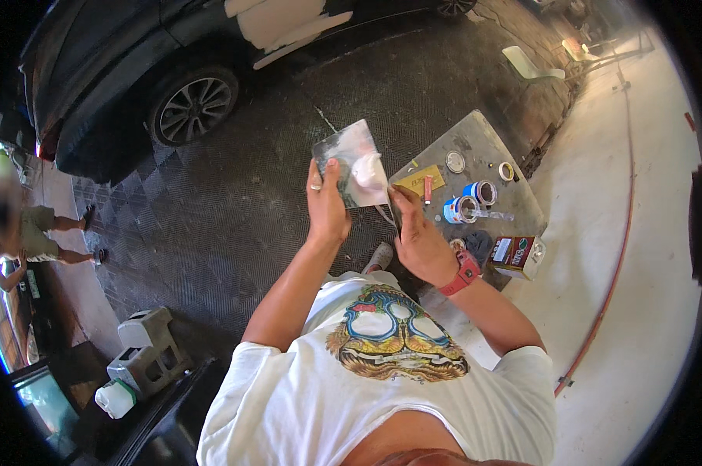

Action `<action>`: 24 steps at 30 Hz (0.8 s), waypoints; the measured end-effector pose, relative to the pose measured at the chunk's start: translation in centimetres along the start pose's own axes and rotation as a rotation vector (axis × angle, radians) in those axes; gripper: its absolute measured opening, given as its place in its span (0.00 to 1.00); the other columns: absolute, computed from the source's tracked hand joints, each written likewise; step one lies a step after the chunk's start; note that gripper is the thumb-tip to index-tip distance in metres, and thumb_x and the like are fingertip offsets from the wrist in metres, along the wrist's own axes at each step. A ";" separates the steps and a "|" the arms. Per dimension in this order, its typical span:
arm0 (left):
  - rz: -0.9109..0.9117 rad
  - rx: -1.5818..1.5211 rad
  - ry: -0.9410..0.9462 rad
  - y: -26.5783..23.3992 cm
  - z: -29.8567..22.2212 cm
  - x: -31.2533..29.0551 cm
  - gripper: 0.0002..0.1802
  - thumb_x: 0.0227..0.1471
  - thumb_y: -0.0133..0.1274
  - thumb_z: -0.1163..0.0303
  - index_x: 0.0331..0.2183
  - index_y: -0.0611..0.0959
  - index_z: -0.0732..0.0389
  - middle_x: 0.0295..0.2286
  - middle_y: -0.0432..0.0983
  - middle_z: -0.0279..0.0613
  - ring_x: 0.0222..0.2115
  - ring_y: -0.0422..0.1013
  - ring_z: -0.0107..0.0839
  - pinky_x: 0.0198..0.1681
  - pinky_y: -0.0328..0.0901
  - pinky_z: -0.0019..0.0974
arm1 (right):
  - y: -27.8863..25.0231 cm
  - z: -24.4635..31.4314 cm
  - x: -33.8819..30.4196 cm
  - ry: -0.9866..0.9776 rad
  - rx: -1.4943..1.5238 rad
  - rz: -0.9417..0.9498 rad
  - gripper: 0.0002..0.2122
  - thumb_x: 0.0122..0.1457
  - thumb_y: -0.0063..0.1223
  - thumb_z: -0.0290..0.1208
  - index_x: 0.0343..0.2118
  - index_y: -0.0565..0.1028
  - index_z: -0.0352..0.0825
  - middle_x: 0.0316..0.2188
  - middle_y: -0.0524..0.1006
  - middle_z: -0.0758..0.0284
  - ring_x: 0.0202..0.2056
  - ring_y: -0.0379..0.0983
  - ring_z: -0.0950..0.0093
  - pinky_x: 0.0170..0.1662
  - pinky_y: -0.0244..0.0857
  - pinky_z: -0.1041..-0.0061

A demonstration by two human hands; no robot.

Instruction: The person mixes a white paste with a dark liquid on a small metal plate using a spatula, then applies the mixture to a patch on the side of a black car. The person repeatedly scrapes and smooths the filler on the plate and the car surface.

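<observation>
My left hand (329, 206) is closed on the edge of a flat rectangular mixing board (333, 147), its thumb lying on top. Pale pink body filler (369, 172) sits in a mound near the board's right side, with smears around it. In my right hand (422, 245) is a thin, dark-edged putty knife (393, 203), gripped against the board's right edge beside the filler. My fingers hide most of the knife. Just beyond my right hand, a red tube (428, 189) rests by a yellow sheet (413, 180) on a grey table (475, 128).
Open blue-and-white cans (458, 210), round lids (455, 161) and a dark rectangular tin (516, 256) stand on or by the table. A dark car (110, 85) with a pale patched panel is ahead. At left are concrete blocks (145, 349) and another person (36, 233).
</observation>
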State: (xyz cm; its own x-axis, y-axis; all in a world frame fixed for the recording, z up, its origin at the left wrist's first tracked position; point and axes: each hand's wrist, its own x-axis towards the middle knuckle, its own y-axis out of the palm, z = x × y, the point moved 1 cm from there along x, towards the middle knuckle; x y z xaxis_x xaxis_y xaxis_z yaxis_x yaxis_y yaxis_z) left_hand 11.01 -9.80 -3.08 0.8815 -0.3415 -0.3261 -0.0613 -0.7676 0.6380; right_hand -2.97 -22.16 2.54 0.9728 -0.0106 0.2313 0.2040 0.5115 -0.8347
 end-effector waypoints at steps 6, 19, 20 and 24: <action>0.204 0.634 -0.028 2.5 0.6 0.2 0.40 0.66 0.48 0.54 0.65 0.57 0.73 0.63 0.59 0.60 0.65 0.57 0.46 0.67 0.50 0.41 | -7.0 -5.7 2.3 0.152 -0.351 -0.050 0.29 0.54 0.48 0.19 0.59 0.71 0.52 0.60 0.66 0.59 0.62 0.62 0.50 0.64 0.52 0.41; 0.088 0.246 -0.025 4.8 5.6 4.4 0.20 0.68 0.43 0.64 0.56 0.69 0.63 0.50 0.74 0.49 0.48 0.75 0.42 0.50 0.74 0.44 | -7.1 -8.4 -1.5 -0.169 0.176 -0.181 0.24 0.58 0.53 0.31 0.58 0.70 0.61 0.66 0.61 0.66 0.66 0.57 0.56 0.66 0.50 0.38; 0.137 0.197 -0.144 5.1 6.5 4.4 0.19 0.68 0.43 0.65 0.56 0.70 0.63 0.50 0.74 0.49 0.48 0.75 0.41 0.49 0.74 0.43 | -6.3 -9.1 -1.6 -0.098 0.345 -0.205 0.26 0.57 0.54 0.28 0.59 0.69 0.58 0.65 0.62 0.59 0.65 0.58 0.54 0.67 0.55 0.49; 0.196 0.245 -0.174 9.6 9.7 3.5 0.20 0.68 0.43 0.63 0.54 0.73 0.66 0.49 0.76 0.49 0.49 0.75 0.38 0.55 0.71 0.43 | 0.0 -19.8 -4.7 0.256 0.533 -0.106 0.29 0.58 0.57 0.24 0.62 0.65 0.47 0.60 0.65 0.52 0.56 0.70 0.56 0.59 0.67 0.62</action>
State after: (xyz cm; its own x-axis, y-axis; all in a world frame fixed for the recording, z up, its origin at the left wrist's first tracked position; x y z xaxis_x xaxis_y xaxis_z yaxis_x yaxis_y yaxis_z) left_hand 8.95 -23.58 -4.81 0.7504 -0.5661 -0.3414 -0.3504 -0.7785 0.5207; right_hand -5.38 -39.07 -8.46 0.9591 -0.2581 0.1167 0.2830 0.8559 -0.4329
